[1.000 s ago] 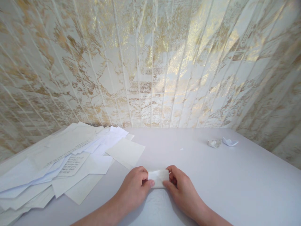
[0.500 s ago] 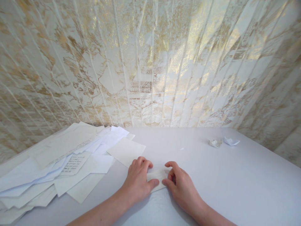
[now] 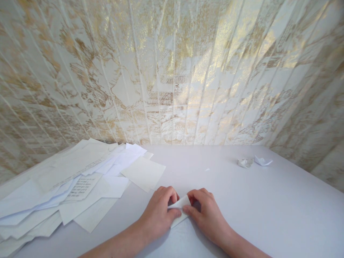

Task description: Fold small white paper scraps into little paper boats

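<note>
A small folded piece of white paper lies on the white table near its front middle. My left hand pinches its left side with thumb and curled fingers. My right hand pinches its right side, its fingers bent over the upper corner. One corner of the paper is turned up between the two hands, so the piece looks like a tilted triangle. Most of the paper is hidden under my fingers.
A loose heap of white sheets, some printed, covers the table's left part. Two small folded paper shapes sit at the far right. A gold-and-cream patterned curtain hangs behind the table.
The paper lay as a flat rectangle between my hands; now a corner is folded up and both hands have closed in on it. My left fingers moved onto the paper.
</note>
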A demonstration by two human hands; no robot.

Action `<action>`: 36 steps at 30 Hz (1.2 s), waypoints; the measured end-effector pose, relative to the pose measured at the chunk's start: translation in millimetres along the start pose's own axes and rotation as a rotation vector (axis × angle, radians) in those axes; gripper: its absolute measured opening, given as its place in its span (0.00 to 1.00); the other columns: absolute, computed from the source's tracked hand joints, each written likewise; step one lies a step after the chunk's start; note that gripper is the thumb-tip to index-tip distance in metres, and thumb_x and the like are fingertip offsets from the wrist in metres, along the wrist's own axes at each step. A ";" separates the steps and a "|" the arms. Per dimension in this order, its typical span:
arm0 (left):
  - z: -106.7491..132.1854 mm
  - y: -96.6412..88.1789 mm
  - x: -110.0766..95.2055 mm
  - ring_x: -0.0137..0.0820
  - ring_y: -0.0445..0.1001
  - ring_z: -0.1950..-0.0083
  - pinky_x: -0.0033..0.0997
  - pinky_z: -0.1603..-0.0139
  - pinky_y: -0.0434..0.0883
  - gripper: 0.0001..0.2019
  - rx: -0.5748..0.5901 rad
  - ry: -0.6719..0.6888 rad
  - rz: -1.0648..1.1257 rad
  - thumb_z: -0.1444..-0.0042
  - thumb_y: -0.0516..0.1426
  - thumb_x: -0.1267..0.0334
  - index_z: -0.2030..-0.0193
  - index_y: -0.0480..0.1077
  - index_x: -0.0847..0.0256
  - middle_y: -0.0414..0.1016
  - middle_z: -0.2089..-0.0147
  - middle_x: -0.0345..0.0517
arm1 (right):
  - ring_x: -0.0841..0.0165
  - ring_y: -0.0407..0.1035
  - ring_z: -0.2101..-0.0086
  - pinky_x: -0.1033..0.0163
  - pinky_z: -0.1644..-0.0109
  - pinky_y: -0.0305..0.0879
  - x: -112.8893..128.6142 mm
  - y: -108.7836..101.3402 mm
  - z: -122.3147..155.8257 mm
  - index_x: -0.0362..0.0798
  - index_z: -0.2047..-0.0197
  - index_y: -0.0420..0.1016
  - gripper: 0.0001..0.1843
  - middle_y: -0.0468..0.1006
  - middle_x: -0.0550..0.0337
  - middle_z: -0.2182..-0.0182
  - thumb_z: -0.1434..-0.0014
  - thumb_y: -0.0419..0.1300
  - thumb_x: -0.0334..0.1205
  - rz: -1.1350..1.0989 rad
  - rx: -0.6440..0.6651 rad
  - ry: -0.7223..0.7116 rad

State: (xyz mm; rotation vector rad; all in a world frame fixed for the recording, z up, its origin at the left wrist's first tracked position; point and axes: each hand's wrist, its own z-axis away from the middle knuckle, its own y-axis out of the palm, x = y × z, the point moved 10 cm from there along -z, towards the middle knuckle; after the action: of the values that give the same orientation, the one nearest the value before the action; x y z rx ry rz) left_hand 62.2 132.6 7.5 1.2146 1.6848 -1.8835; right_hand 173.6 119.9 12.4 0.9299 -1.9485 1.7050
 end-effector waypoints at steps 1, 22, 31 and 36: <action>-0.1 0.9 1.8 0.29 0.63 0.66 0.26 0.65 0.59 0.08 0.006 -0.017 0.045 0.60 0.52 0.72 0.75 0.55 0.58 0.65 0.71 0.36 | 0.65 0.63 0.68 0.60 0.61 0.56 -0.6 -0.1 0.1 0.48 0.73 0.68 0.02 0.70 0.62 0.75 0.53 0.56 0.32 -0.017 0.003 0.007; 6.7 0.5 -9.5 0.29 0.65 0.71 0.24 0.70 0.60 0.07 0.059 -0.074 0.262 0.52 0.53 0.65 0.74 0.71 0.64 0.67 0.76 0.38 | 0.72 0.61 0.76 0.69 0.72 0.58 7.6 -10.9 5.3 0.47 0.76 0.63 0.09 0.67 0.64 0.79 0.46 0.53 0.39 -0.427 -0.085 -0.078; 8.6 -0.6 -14.3 0.30 0.66 0.69 0.25 0.68 0.60 0.08 0.066 -0.037 0.214 0.52 0.51 0.67 0.74 0.71 0.64 0.69 0.74 0.39 | 0.72 0.60 0.76 0.68 0.72 0.58 4.9 -9.7 4.7 0.46 0.76 0.64 0.09 0.66 0.65 0.79 0.47 0.54 0.41 -0.445 -0.094 -0.070; 8.2 1.0 -12.2 0.29 0.66 0.70 0.24 0.69 0.60 0.08 0.068 -0.040 0.215 0.52 0.51 0.66 0.74 0.71 0.64 0.68 0.75 0.38 | 0.72 0.62 0.75 0.68 0.71 0.59 8.0 -10.5 5.6 0.46 0.73 0.66 0.09 0.67 0.64 0.79 0.46 0.53 0.42 -0.417 -0.089 -0.078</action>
State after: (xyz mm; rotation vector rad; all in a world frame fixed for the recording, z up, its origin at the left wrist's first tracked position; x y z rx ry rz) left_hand 67.0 121.2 15.7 1.3176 1.4179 -1.8344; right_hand 176.0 112.2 24.3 1.2785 -1.7081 1.3521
